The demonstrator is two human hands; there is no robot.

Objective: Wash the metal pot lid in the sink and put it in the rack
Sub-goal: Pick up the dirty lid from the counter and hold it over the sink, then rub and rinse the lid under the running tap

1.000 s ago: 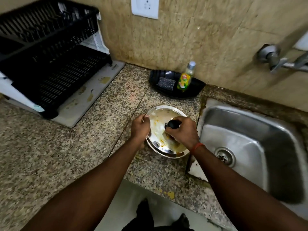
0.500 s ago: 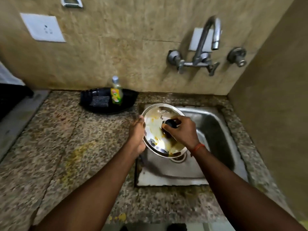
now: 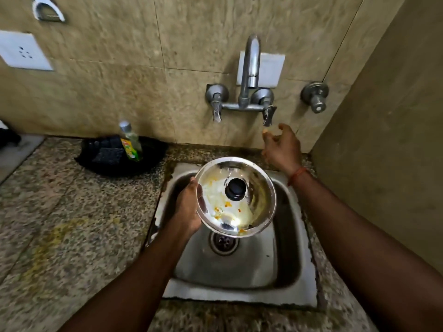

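Left hand (image 3: 185,207) grips lid (image 3: 236,196) over sink (image 3: 285,267) | right hand (image 3: 281,147) empty, spread near tap (image 3: 249,75)

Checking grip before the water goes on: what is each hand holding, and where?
The left hand holds the metal pot lid by its left rim, over the sink. The right hand holds nothing; it is open, just below the tap's right lever.

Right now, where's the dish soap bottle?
In the head view, the clear green-labelled dish soap bottle stands left of the steel sink, in a black tray against the wall, beside a dark scrub pad.
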